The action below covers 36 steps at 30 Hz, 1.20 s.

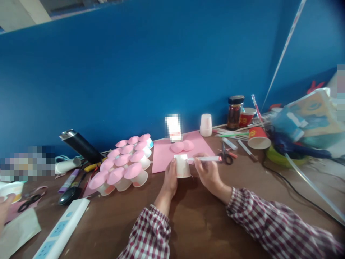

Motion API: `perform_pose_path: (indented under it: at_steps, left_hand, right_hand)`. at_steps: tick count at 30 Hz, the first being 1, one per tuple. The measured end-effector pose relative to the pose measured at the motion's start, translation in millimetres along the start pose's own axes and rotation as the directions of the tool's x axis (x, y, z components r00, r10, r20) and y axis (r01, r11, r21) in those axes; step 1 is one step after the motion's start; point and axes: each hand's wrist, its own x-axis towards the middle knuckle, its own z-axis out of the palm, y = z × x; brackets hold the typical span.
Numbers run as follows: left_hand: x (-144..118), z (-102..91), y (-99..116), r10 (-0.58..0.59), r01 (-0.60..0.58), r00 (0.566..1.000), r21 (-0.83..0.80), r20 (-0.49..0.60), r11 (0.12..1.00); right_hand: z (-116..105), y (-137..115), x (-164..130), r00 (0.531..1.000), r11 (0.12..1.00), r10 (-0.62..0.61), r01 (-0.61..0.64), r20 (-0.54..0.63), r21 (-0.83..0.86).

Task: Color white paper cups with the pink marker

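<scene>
Left hand (170, 177) steadies an upturned white paper cup (182, 166) while right hand (207, 172) grips a marker (206, 158) against it, near the pink sheet (164, 153).

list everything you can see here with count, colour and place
upturned paper cup: one, white, table centre, held
marker pen: one, white with red end, at the cup
pink-capped paper cups: about a dozen, left of centre
pink paper sheet: one, behind the held cup
scissors: one pair, right of the pen
red paper cup: one, on its side, right
power strip: one, white, front left
brown table: one
left hand: holds the cup
right hand: holds the pen
</scene>
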Motion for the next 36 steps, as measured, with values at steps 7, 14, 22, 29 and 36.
perform_pose_path:
  at_steps: [7, 14, 22, 29, 36]
  left_hand:
    - [-0.2, -1.2, 0.0, -0.032, 0.032, 0.999, -0.013, -0.015, 0.999]
    - [0.8, -2.0, -2.5, -0.043, 0.044, 0.999, -0.091, 0.008, 0.995]
    - [0.3, -2.9, -3.6, -0.034, 0.038, 0.999, -0.138, 0.031, 0.990]
    - [2.5, -4.1, -5.5, -0.022, 0.025, 1.000, -0.188, 0.015, 0.982]
    - [-0.4, 0.1, 2.2, -0.087, 0.096, 0.995, -0.172, 0.058, 0.980]
  right_hand:
    - [-1.3, -4.5, 2.1, 1.000, 1.000, -0.017, 0.017, -0.018, -0.010]
    - [-1.4, 0.3, 3.9, 0.999, 1.000, -0.010, 0.009, -0.033, -0.020]
    - [-1.2, 0.9, 3.7, 1.000, 1.000, -0.009, 0.009, -0.021, -0.016]
    - [-1.1, -0.8, 1.5, 1.000, 1.000, -0.001, 0.001, 0.008, -0.008]
    - [0.1, -1.9, -0.1, 1.000, 0.998, 0.006, -0.008, 0.026, 0.069]
